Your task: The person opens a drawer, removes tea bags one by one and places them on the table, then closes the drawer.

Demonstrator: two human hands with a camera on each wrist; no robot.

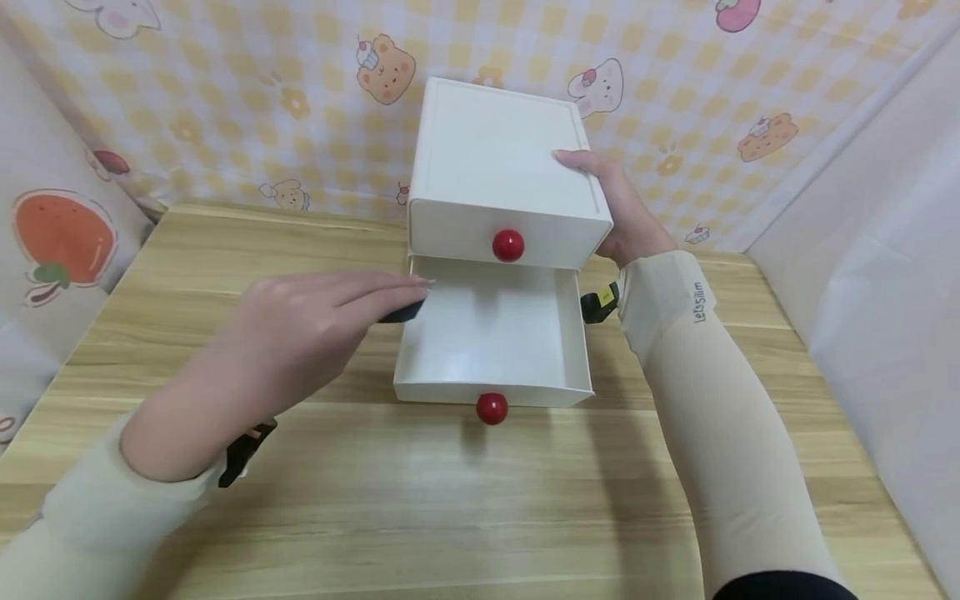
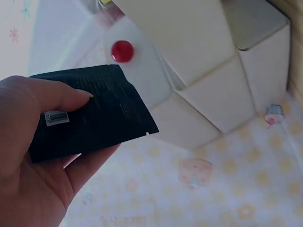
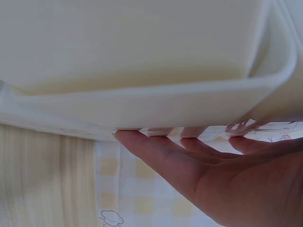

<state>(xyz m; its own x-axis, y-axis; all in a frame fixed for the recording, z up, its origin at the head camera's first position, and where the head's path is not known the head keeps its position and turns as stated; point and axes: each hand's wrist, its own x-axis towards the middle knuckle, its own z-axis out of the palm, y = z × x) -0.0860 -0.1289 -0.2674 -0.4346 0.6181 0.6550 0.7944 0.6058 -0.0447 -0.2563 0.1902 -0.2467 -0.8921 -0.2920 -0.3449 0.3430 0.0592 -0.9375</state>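
Observation:
A small white two-drawer cabinet (image 1: pixel 502 150) stands near the back of the table. Its upper drawer is closed; the lower drawer (image 1: pixel 487 342) is pulled out, and nothing is visible inside. Each drawer front bears a round red knob (image 1: pixel 492 408). My left hand (image 1: pixel 311 325) pinches a flat black sachet (image 2: pixel 99 118) with a barcode label, thumb on top and fingers beneath. It hovers at the left edge of the open drawer. My right hand (image 1: pixel 630 208) rests on the cabinet's right side, thumb over the top edge and fingers (image 3: pixel 156 151) extended against the side wall.
The wood-grain table (image 1: pixel 420 500) extends in front and to both sides. A yellow checked cloth (image 1: pixel 300 100) with cartoon animals hangs close behind the cabinet. White sheets (image 1: pixel 877 225) enclose the left and right sides.

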